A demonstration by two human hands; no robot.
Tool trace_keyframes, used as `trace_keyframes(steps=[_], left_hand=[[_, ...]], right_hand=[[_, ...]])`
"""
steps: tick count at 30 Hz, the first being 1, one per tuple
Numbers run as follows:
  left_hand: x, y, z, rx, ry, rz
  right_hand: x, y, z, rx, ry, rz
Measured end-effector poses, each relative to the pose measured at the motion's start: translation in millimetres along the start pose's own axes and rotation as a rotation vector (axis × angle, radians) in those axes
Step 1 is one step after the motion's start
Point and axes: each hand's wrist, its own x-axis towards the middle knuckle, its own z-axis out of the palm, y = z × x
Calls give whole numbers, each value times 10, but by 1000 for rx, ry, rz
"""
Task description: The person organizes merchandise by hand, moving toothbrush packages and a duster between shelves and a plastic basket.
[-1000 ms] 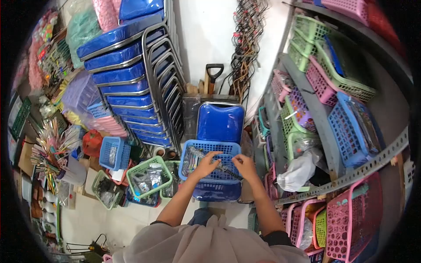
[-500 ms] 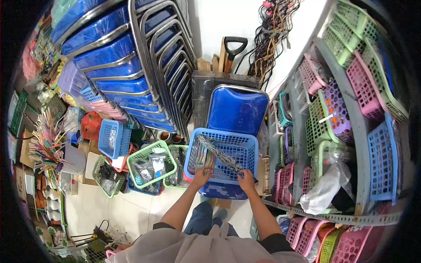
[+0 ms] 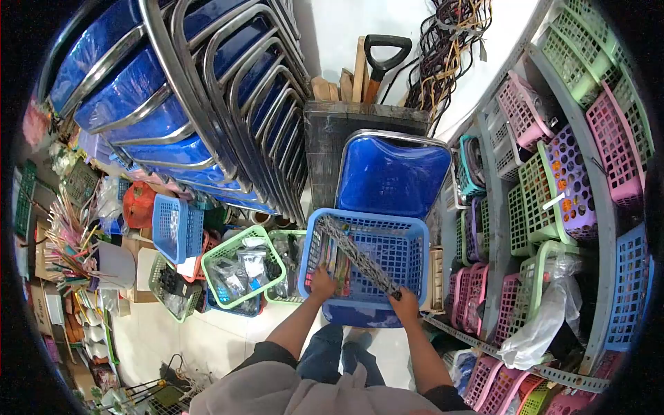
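Head view: left hand point(image 3: 321, 283) and right hand point(image 3: 405, 305) curl over the near rim of the blue basket point(image 3: 373, 217), which sits on a chair point(image 3: 391, 176). Lifting it would call for level hands.

Nothing legible was found in the head view: no text, label, brand, number or sign. The packets point(image 3: 238, 266) in the green basket point(image 3: 231, 243) carry print too small and blurred to read. The patterned strip point(image 3: 360, 259) across the blue basket point(image 3: 404, 242) shows a pattern only, with no characters that can be made out.
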Motion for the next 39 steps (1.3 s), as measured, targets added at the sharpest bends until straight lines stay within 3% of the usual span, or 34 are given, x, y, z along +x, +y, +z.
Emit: trace_keyframes(steps=[5,8,13,15,21,23,25,27,28,32,33,35,36,39], left_hand=[[218,103,171,253,101,-138],[284,199,256,209,201,-321],[106,275,224,237,334,-254],[65,228,48,153,202,-214],[23,24,-252,21,84,126],[-217,135,-475,-769,-171,238],[-438,264,-797,-801,-174,285],[-724,408,-1250,-817,-178,350],[-870,509,-1503,-914,-221,393],[-1613,916,-2534,-1343,-381,534],[-1704,903,-2647,-1067,-201,856],[-1916,1187,-2997,-1456,-797,704],[-2262,1494,-3116,-1333,-491,848],[-2180,1588,-3102,-1336,-522,869]], right_hand=[[-115,-27,-104,63,-32,58],[-110,65,114,154,235,8],[-38,124,154,217,210,53],[-64,111,138,215,266,-25],[-341,-258,-369,407,108,40],[-410,-269,-414,439,203,-5],[-435,-356,-596,452,331,-115],[-662,-787,-1200,454,223,-16],[-663,-769,-1305,425,288,-171],[-581,-864,-1641,499,349,-149],[-555,-909,-1709,535,398,-166],[-562,-957,-1773,607,479,-190],[-534,-919,-1776,605,480,-195],[-408,-880,-1830,756,396,-204]])
